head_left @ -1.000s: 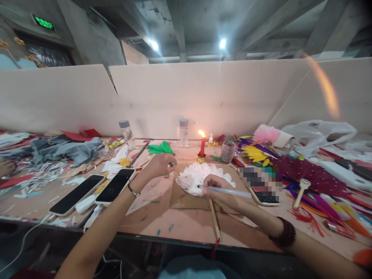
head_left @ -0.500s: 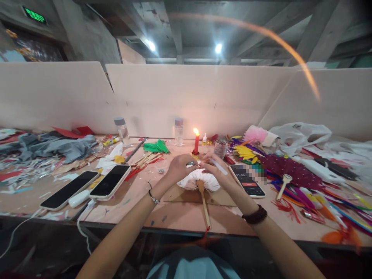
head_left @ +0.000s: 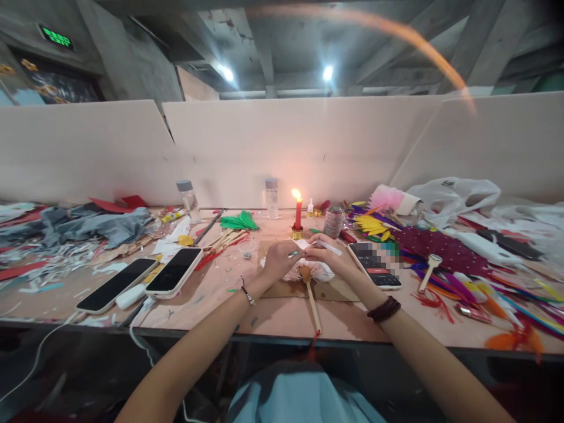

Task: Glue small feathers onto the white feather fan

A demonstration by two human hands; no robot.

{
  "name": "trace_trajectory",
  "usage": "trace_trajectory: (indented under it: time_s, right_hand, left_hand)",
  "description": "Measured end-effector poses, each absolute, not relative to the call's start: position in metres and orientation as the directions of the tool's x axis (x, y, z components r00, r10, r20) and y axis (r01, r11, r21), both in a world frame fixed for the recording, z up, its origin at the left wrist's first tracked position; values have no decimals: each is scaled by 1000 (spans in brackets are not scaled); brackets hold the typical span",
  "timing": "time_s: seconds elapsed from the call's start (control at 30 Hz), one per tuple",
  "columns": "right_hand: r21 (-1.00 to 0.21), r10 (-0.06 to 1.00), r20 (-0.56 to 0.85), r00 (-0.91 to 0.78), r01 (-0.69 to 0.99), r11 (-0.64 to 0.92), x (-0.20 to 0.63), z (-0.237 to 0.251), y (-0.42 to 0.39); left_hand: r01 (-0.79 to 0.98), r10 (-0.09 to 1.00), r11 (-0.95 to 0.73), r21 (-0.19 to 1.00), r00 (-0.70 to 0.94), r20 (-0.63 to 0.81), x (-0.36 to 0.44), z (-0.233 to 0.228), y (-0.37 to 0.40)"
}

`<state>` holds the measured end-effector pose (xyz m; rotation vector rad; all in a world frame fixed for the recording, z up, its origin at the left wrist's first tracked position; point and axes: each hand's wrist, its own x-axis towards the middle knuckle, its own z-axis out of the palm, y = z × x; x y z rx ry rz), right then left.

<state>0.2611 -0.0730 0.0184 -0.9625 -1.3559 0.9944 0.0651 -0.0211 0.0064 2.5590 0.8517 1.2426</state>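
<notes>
Your left hand [head_left: 278, 258] and right hand [head_left: 328, 257], pinching a glue stick [head_left: 328, 247], are meeting over the white feather fan [head_left: 314, 271], handle [head_left: 312, 302] pointing toward you.

Bare tabletop in front, clutter behind and to the sides

The table [head_left: 282, 320] is left bare along its near edge; passage is blocked behind by a lit candle [head_left: 298, 217], leftward by two phones [head_left: 145, 281], rightward by a third phone [head_left: 375, 265] and heaped feathers [head_left: 476, 288].

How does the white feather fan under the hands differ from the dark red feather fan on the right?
The white feather fan lies on brown card, partly hidden by both hands; the dark red feather fan lies untouched among loose coloured feathers. The white fan's handle is long, the red fan's short. Both lie flat with pale wooden handles.
</notes>
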Motion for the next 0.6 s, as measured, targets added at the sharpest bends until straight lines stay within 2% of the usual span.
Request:
trace_trajectory:
  time_s: [0.2, 0.6]
  right_hand:
    - [-944, 944, 319, -82, 61, 324, 260, 23, -88]
    - [-907, 939, 337, -68, 244, 343, 251, 44, -96]
  left_hand:
    - [428, 562, -822, 376, 501, 658, 64, 1, -18]
    - [437, 531, -835, 334, 485, 695, 65, -9, -17]
